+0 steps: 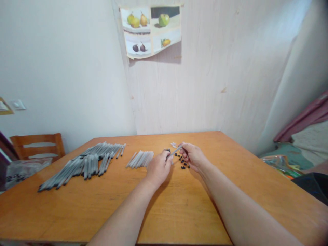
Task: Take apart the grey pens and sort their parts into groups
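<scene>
My left hand (159, 167) and my right hand (192, 155) meet over the middle of the wooden table (179, 212), both closed on one clear pen tube (175, 151) that runs between them. Small black caps (182, 161) lie scattered on the table just under my right hand. A small batch of clear pen tubes (140, 159) lies just left of my left hand. Farther left, a long spread of grey pens (84, 164) covers the table.
A wooden chair (38, 145) stands past the table's left edge, with a plastic bag (23, 171) of dark parts beside it. A fruit poster (151, 30) hangs on the wall. Cloth and a bright bag (279, 162) lie to the right.
</scene>
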The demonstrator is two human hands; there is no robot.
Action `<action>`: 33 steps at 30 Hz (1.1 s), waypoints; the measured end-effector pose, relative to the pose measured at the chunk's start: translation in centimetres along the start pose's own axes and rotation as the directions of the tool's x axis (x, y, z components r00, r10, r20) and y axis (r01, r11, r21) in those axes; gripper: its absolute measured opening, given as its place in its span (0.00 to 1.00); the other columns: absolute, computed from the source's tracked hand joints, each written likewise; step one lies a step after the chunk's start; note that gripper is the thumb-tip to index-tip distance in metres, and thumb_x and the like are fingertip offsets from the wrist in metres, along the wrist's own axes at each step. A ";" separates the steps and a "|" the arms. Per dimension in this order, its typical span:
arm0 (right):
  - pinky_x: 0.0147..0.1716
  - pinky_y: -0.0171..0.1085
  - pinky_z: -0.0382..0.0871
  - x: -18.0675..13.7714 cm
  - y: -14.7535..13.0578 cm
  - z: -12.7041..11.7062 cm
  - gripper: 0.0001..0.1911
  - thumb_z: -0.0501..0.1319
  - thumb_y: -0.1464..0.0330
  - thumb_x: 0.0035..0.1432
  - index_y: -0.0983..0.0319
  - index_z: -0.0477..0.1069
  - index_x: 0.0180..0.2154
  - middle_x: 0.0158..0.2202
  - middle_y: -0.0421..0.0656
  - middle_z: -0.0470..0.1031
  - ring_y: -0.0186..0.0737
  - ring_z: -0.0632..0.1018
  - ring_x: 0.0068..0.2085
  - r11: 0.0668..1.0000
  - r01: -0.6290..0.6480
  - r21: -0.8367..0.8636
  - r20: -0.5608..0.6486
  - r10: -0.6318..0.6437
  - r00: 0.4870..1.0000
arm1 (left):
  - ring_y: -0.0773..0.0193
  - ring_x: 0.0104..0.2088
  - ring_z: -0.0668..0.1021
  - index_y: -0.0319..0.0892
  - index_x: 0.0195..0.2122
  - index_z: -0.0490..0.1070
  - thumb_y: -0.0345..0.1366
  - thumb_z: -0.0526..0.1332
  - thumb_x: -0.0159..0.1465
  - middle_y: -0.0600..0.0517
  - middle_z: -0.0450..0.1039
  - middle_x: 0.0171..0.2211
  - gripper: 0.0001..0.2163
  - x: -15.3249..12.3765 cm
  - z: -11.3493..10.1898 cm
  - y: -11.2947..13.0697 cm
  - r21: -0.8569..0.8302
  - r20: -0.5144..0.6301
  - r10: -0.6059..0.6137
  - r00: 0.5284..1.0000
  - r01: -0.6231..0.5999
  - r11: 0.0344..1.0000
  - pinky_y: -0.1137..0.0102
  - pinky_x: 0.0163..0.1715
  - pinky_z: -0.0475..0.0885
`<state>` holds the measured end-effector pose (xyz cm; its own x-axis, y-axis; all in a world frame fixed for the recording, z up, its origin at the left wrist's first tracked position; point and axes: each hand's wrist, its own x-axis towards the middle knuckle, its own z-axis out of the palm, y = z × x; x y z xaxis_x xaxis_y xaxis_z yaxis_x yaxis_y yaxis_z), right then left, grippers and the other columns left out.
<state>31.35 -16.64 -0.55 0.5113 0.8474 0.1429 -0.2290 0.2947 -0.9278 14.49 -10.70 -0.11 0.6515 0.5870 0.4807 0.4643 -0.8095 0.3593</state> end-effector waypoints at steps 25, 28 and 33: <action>0.12 0.28 0.44 -0.5 -0.5 0.9 0.17 0.67 0.58 0.50 0.61 0.63 0.25 0.18 0.33 0.61 0.24 0.53 0.15 1.000 -0.018 0.011 -0.003 0.018 1.000 | 0.61 0.33 0.75 0.42 0.35 0.72 0.44 0.48 0.69 0.49 0.75 0.31 0.16 -0.2 0.5 0.1 -0.355 0.107 -0.009 0.994 0.047 0.934 0.69 0.33 0.63; 0.12 0.28 0.44 0.2 -0.9 -0.1 0.16 0.65 0.59 0.53 0.61 0.63 0.26 0.18 0.33 0.60 0.25 0.52 0.16 0.999 -0.018 0.037 -0.030 0.019 0.999 | 0.60 0.34 0.75 0.42 0.34 0.72 0.44 0.49 0.68 0.50 0.75 0.31 0.16 -0.3 0.3 -0.1 -0.447 0.126 -0.044 0.991 0.096 0.889 0.69 0.35 0.64; 0.11 0.29 0.43 1.9 -2.4 -4.4 0.13 0.61 0.59 0.57 0.59 0.62 0.27 0.17 0.31 0.55 0.26 0.49 0.15 0.992 0.071 0.100 -0.314 -0.037 0.949 | 0.61 0.29 0.71 0.42 0.32 0.73 0.48 0.50 0.65 0.53 0.70 0.25 0.18 -0.8 -0.3 -0.9 -0.544 0.181 -0.206 0.962 0.272 0.793 0.69 0.31 0.63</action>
<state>36.50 -17.61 0.41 0.7535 0.6546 0.0614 -0.2734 0.3969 -0.8762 13.33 -10.45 -0.55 0.6390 0.7296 0.2436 0.2194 -0.4765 0.8514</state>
